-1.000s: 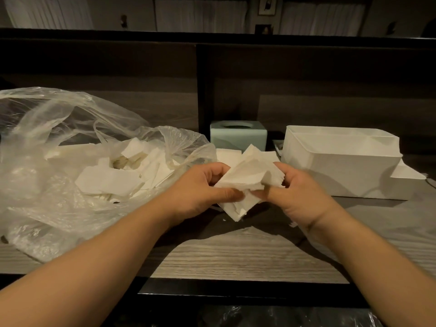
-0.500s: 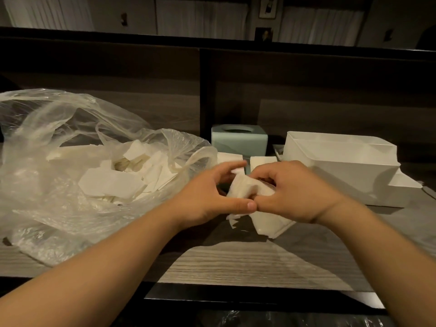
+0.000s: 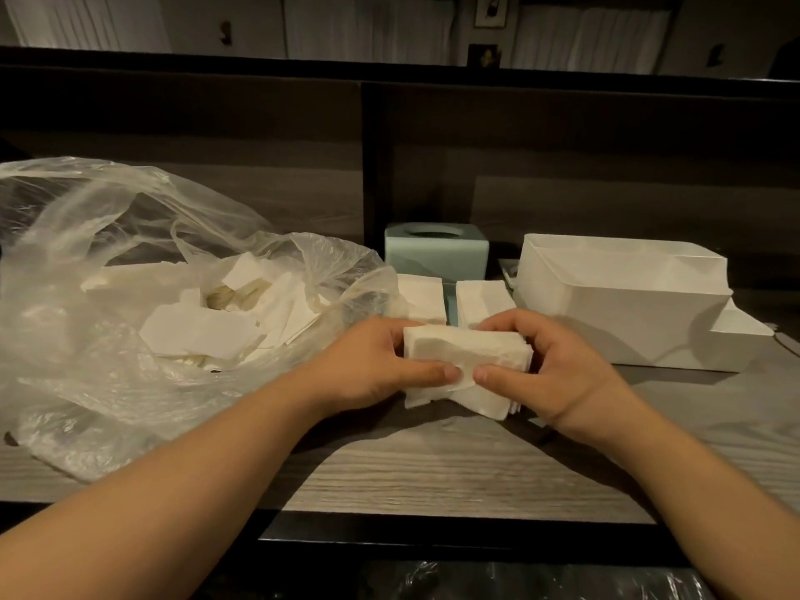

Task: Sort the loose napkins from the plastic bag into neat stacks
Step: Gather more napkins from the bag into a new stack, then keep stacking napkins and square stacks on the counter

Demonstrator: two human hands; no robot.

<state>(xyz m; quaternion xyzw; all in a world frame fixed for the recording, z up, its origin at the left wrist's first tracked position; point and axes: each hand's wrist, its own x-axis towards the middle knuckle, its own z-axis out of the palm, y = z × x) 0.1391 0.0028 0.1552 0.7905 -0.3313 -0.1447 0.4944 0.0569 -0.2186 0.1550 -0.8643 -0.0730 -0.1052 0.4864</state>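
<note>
A small stack of white napkins (image 3: 465, 357) sits between both my hands just above the wooden table. My left hand (image 3: 372, 365) grips its left end, thumb across the front. My right hand (image 3: 550, 370) grips its right end, fingers curled over the top. A clear plastic bag (image 3: 108, 296) lies open on the left with several loose white napkins (image 3: 203, 326) inside. Two neat napkin stacks stand just behind my hands: the left stack (image 3: 422, 296) and the right stack (image 3: 482, 298).
A pale green tissue box (image 3: 437, 251) stands behind the two stacks. A white plastic bin (image 3: 623, 305) sits at the right. A dark wall panel rises behind the table. The table's front edge (image 3: 433, 517) runs below my forearms.
The loose, crumpled napkins I held up have been squared into a compact stack. Both hands moved down toward the table and now hold its two ends.
</note>
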